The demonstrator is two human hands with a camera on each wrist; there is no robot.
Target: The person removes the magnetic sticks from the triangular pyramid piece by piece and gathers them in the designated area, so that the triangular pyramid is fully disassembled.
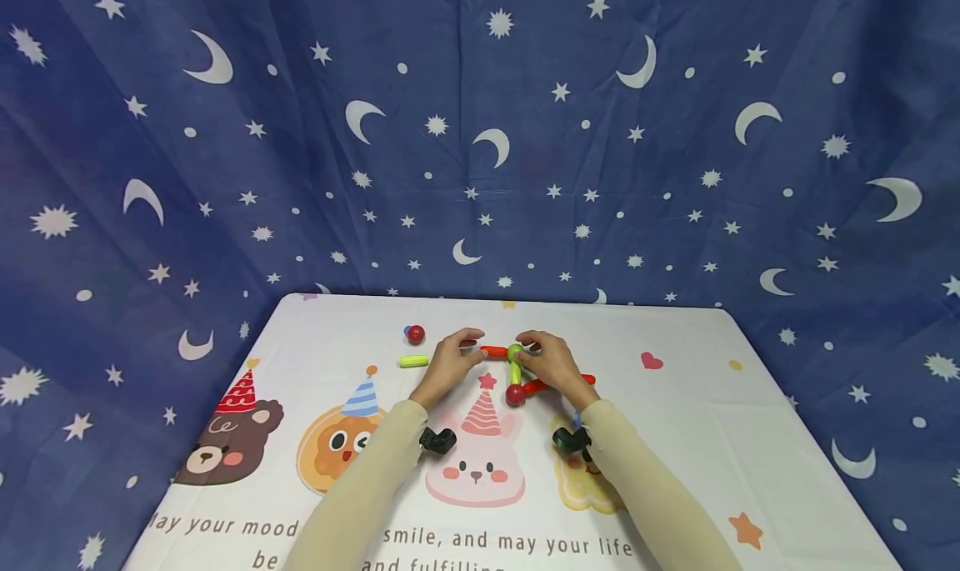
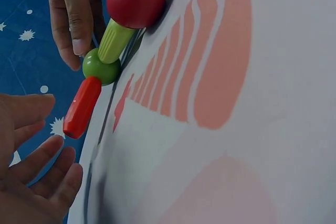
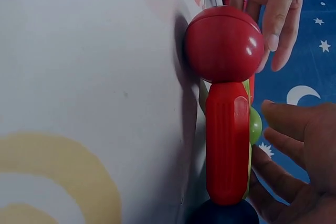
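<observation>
Your right hand [image 1: 553,361] pinches the green ball [image 1: 515,353] (apparently; fingers partly hide it) at mid-table; your left hand [image 1: 448,361], fingers relaxed and empty, nears the orange rod [image 1: 494,351]. Steady the ball while aligning the rod.

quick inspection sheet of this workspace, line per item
surface: white cartoon tablecloth with printed animals and text
job's things: orange rod, green ball, green rod, red ball and red rod joined together
clutter: loose red ball, yellow-green rod
grippers: left hand open by the orange rod; right hand touches the green ball
cables: nothing seen
surroundings: blue star-and-moon backdrop
</observation>
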